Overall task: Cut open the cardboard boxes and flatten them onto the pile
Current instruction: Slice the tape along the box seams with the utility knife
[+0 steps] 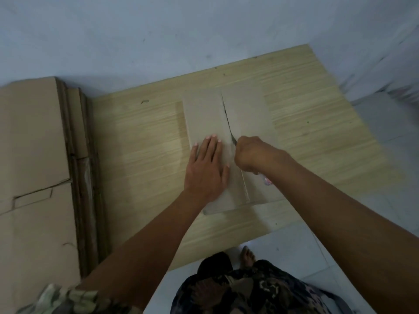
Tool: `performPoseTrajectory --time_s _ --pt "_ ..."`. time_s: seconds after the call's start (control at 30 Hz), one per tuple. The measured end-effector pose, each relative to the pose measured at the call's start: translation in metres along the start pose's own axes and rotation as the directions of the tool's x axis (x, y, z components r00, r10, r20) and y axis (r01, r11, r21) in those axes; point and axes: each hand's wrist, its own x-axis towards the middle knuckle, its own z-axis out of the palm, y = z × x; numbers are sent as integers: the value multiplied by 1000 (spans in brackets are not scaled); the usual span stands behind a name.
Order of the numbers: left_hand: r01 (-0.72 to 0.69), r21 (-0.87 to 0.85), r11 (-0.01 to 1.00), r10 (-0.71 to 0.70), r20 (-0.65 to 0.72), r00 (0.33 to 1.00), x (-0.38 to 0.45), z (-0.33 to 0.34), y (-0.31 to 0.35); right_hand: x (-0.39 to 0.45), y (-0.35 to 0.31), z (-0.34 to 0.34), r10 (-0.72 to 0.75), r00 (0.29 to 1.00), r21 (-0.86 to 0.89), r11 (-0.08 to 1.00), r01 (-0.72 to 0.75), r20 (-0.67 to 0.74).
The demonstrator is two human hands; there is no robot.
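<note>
Right hand [248,152] grip curled round knife [233,139], blade in seam of cardboard box [204,114] at table [140,141] centre. Left hand [205,168] flat on box. Flattened pile [34,143] at 9 o'clock. No writing legible.

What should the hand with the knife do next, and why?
Probably pull the knife closer along the box seam. The far part is already slit, the near part looks closed, and the left hand lies flat on the box. The right hand grips the knife.
</note>
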Motion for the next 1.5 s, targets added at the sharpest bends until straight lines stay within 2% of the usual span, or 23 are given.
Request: performPoseTrajectory --time_s 0.13,0.33,0.5,0.6,0.67,0.73,0.87,1.07,1.13,1.23,1.27,1.5 --pt "-26 36 999 26 7 1000 1 2 3 -13 17 14 -18 999 -66 998 20 36" --pt "-34 59 998 37 -47 998 0 0 5 -21 29 20 -21 998 -50 998 23 53" --pt "-7 14 1000 7 13 1000 -5 -3 8 -25 39 18 -44 995 -104 993 53 88" --pt "-221 -32 975 223 155 962 -23 -15 0 -17 41 5 -81 995 -108 990 87 55" --pt "-293 41 955 270 284 920 -32 -25 -4 -16 40 0 -83 996 -105 991 86 28" --pt "-261 112 959 216 310 926 -35 -26 3 -15 40 4 -98 995 -91 991 98 9" --pt "-99 145 985 54 284 957 -34 -19 30 -16 46 20 -92 996 -44 995 91 -21" --pt "-84 177 981 29 291 956 -33 -19 45 -24 65 27 -35 999 47 998 36 -7" --pt "-76 140 987 39 251 967 -33 -18 48 -21 64 28 -32 999 67 997 33 -14" --pt "-15 -7 1000 15 51 999 -36 -12 52 -19 58 23 -38 999 88 995 41 -29" --pt "10 -35 999 -9 25 1000 -35 -10 54 -19 57 22 -40 999 86 995 42 -32" --pt "87 -61 994 -84 40 996 -34 -11 62 -19 59 22 -26 999 31 999 27 -44"
